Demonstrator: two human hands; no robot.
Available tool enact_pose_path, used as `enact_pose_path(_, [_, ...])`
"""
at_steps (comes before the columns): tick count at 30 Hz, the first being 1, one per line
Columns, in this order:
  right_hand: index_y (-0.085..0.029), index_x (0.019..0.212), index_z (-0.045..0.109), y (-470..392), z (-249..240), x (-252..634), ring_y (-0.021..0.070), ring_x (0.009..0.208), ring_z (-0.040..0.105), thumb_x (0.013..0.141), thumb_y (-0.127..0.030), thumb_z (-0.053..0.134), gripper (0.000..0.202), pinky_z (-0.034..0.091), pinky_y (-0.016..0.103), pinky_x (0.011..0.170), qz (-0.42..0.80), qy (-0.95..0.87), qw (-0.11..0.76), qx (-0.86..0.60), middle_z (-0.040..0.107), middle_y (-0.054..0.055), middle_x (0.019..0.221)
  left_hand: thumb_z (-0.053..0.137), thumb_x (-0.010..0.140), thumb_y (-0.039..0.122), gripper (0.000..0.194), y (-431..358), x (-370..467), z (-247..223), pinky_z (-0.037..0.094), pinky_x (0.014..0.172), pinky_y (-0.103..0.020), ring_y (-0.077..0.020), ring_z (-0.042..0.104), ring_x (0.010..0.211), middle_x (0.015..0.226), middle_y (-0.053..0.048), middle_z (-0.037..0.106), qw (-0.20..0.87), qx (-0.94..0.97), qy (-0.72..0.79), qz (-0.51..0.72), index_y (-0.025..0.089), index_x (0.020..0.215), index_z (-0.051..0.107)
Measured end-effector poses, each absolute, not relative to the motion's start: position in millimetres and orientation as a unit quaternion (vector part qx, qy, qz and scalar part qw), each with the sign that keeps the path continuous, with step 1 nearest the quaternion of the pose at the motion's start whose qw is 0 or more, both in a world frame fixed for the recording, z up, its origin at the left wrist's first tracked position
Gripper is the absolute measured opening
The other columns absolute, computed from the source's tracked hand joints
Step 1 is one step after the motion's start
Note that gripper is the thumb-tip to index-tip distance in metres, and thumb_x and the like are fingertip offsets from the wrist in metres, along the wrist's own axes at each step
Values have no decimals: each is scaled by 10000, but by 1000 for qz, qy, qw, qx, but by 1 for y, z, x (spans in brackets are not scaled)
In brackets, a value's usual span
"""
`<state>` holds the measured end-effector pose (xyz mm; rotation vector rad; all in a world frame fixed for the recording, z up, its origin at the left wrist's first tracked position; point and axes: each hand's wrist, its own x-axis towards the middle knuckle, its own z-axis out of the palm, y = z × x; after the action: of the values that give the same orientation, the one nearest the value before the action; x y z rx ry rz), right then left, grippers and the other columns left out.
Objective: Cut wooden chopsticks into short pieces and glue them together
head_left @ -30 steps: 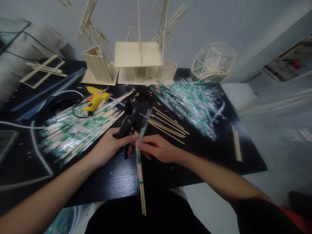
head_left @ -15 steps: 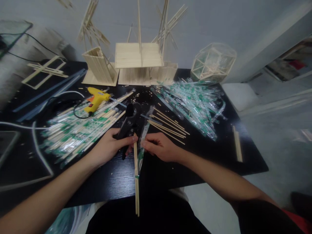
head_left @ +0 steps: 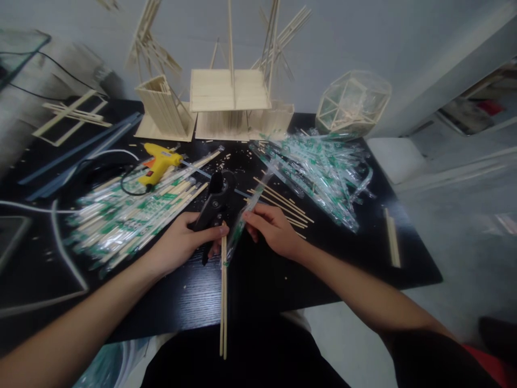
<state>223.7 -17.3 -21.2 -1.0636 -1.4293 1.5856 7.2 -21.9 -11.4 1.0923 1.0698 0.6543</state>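
Note:
My left hand [head_left: 194, 237] is closed around a black hand cutter [head_left: 216, 202] and also pinches a pair of wooden chopsticks [head_left: 224, 302] under the thumb. The chopsticks point down toward my lap, past the table's edge. In my right hand [head_left: 274, 229] is a clear plastic wrapper [head_left: 240, 229] with green print, pinched between thumb and fingers. The wrapper's lower end lies close beside the chopsticks; whether it touches them I cannot tell. Loose bare chopsticks [head_left: 283, 195] are spread just beyond my right hand, partly hidden by it.
Wrapped chopsticks [head_left: 133, 215] lie left with a yellow glue gun [head_left: 159, 164] on top. Crumpled wrappers [head_left: 323, 167] are heaped right. Stick-built structures [head_left: 230, 89] and a many-sided frame [head_left: 353, 102] stand at the back. Short sticks [head_left: 391, 237] lie near the table's right edge.
My right hand has moved up and to the right, drawing the wrapper along the chopsticks away from their lower part. My left hand keeps its hold on the cutter and chopsticks.

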Motion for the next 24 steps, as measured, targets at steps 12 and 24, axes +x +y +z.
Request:
enact_pose_path(12, [-194, 684, 550, -9, -23, 227, 97, 492, 483, 896, -452, 626, 343, 414, 239, 498, 607, -510, 416, -446, 504, -49, 567, 769, 825, 412, 269, -23, 5, -12, 475, 527, -245, -125, 574, 497, 551, 16, 627, 657, 517, 473, 276, 167, 732, 705])
enact_pose_path(24, [-203, 669, 515, -9, -25, 226, 98, 482, 475, 874, -480, 654, 371, 399, 245, 494, 611, -474, 443, -454, 481, -59, 548, 762, 820, 450, 288, -23, 3, -11, 458, 544, -257, -137, 570, 510, 555, 17, 620, 651, 518, 489, 263, 176, 763, 697])
